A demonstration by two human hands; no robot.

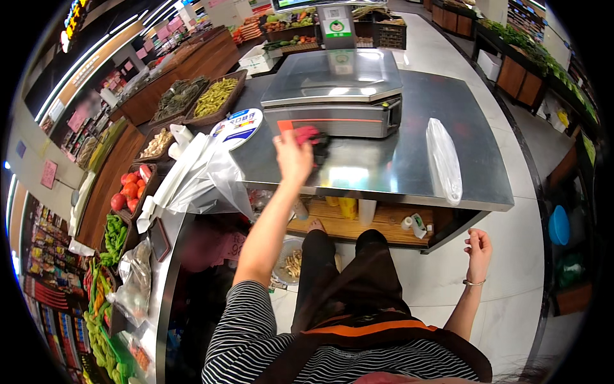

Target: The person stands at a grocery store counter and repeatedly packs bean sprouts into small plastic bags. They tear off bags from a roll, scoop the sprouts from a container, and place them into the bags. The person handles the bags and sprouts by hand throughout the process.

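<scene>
My left hand [293,156] holds a crumpled red and dark cloth [314,139] against the front edge of a steel counter [479,158], just before a weighing scale [331,115]. Motion blurs the cloth. The scale has a flat metal plate and a small display post behind it. My right hand [478,245] hangs beside the counter's right front corner, its fingers loosely curled and holding nothing visible; a bracelet is on the wrist. A bundle of clear plastic bags [443,163] lies on the counter's right part. A round printed sign [238,127] lies left of the scale.
Plastic bags [192,168] hang over the left counter's edge. Baskets there hold yellow-green pods [218,96], tomatoes [132,189] and green peppers [115,235]. A wooden shelf [316,211] under the counter holds yellow containers [348,207]. A basket [289,261] stands on the floor.
</scene>
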